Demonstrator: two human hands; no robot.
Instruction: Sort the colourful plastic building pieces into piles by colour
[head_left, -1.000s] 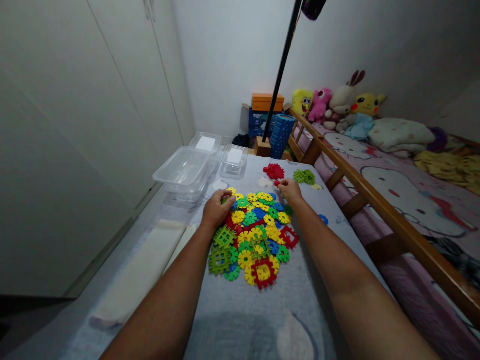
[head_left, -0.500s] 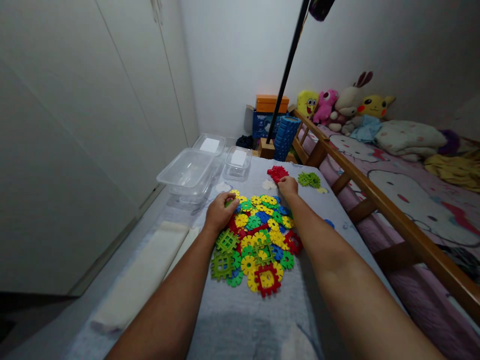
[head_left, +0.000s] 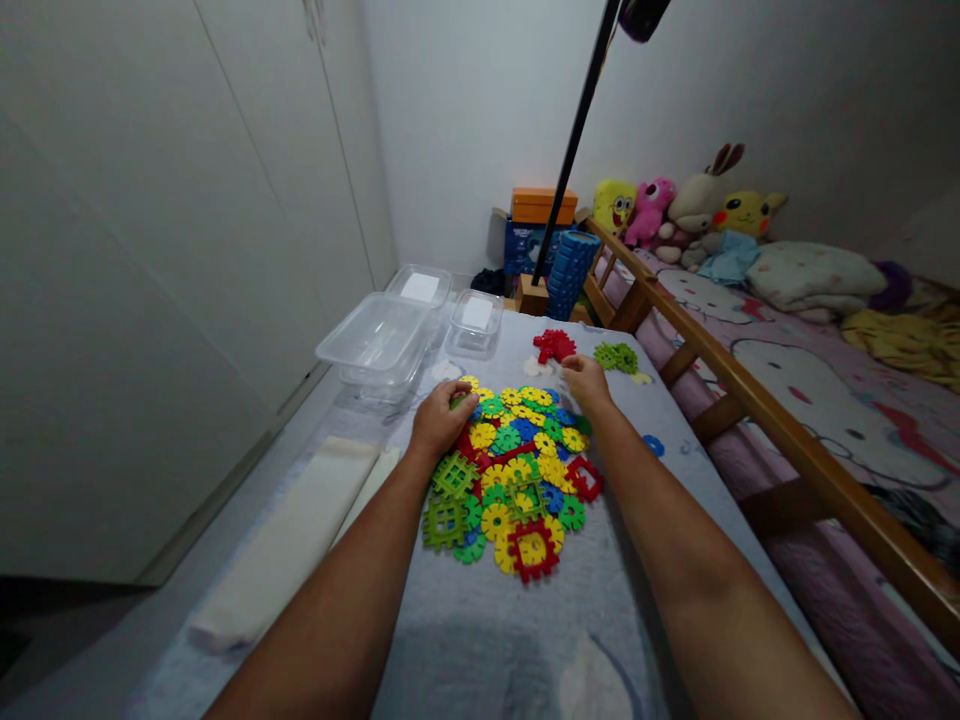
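A heap of flat plastic snowflake pieces [head_left: 517,470] in yellow, green, red and blue lies on a grey patterned cloth [head_left: 525,640]. My left hand [head_left: 441,418] rests curled on the heap's far left edge, its fingers closed on a green piece. My right hand [head_left: 586,380] hovers at the heap's far right corner, fingers bent, just below a small pile of red pieces [head_left: 553,345]. What its fingers hold, if anything, is hidden. A small pile of green pieces [head_left: 616,356] lies to the right of the red one.
Clear plastic tubs [head_left: 379,340] and a smaller clear box [head_left: 475,320] stand at the far left. A wooden bed rail [head_left: 750,400] runs along the right, with plush toys [head_left: 675,210] behind. A black pole [head_left: 574,140] rises at the back. A lone blue piece [head_left: 653,445] lies at the right.
My right hand went forward to the red pile and has drawn back slightly toward the heap. My left hand has stayed on the heap's left edge.
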